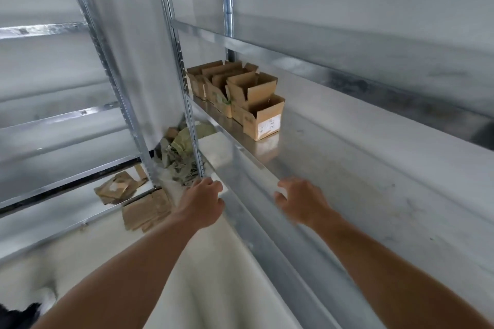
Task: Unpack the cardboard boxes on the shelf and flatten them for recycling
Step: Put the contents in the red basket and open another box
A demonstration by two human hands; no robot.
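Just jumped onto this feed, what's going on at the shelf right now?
A person reaches both bare hands toward a metal shelf. The left hand and right hand are near its front edge and hold nothing. Several open cardboard boxes stand at the shelf's far end, untouched. Flattened cardboard and a pile of greenish packets lie on the floor, so some boxes look already done.

The white label (269,125) on the nearest of the cardboard boxes (235,93) is too small to read, and the boxes' interiors are not visible. The right hand (302,201) is motion-blurred at the fingers, so contact with the shelf (347,168) cannot be determined. A dark object (18,315) is cut off at the lower left corner; a shelf upright (191,125) partly hides the pile of wrappings (179,153).
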